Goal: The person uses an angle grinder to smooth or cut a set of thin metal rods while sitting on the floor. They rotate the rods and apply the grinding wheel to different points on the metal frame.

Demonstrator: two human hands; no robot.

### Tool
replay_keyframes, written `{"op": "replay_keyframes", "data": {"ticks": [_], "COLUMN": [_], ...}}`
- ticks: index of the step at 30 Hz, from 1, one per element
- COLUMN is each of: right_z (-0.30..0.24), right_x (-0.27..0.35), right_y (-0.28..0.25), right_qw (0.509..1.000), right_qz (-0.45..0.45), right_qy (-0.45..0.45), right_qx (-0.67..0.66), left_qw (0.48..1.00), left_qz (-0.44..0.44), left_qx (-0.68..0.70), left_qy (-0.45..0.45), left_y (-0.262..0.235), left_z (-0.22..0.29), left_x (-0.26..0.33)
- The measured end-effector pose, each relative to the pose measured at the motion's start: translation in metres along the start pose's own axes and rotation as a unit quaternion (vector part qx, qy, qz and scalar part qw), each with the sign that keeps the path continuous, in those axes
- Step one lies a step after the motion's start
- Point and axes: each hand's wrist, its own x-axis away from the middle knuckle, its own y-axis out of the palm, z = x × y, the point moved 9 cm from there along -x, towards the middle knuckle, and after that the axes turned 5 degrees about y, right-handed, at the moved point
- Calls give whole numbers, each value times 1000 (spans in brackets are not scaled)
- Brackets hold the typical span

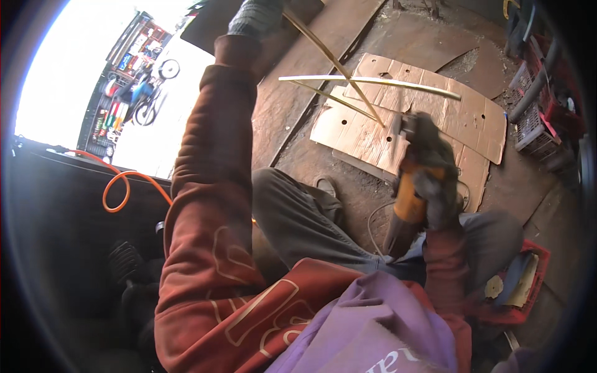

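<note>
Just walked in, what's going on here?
A person's gloved right hand grips an orange angle grinder, its head blurred. The gloved left hand, partly cut off by the upper edge, is at the far end of a frame of thin crossed bars. The bars show over cardboard sheets on the floor. Whether the grinder touches them isn't clear.

Cardboard (460, 127) lay on the floor (510, 199), upper right of the frame, beneath crossed rods (429, 90); the grinder (409, 200) sat in your right hand (436, 189), right of center; crates (533, 132) stood far right, a bike (142, 94) upper left.
</note>
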Motion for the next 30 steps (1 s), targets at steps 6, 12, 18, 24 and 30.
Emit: {"op": "replay_keyframes", "data": {"ticks": [6, 12, 18, 24, 30], "right_z": [60, 87, 108, 107, 146], "right_x": [-40, -31, -25, -34, -38], "right_y": [80, 130, 132, 136, 107], "right_qw": [991, 983, 983, 976, 939], "right_qz": [-54, 5, 44, 27, 63], "right_qy": [67, 64, 78, 46, 194], "right_qx": [-106, -170, -161, -209, -276], "left_qw": [951, 780, 657, 819, 844], "left_qz": [-134, -273, -273, -185, -155], "left_qx": [-259, -542, -651, -543, -514], "left_qy": [-102, 152, 264, -24, 1], "left_y": [-9, 17, 49, 38, 45], "left_z": [-3, 38, 55, 44, 55], "left_x": [42, 79, 116, 127, 125]}}
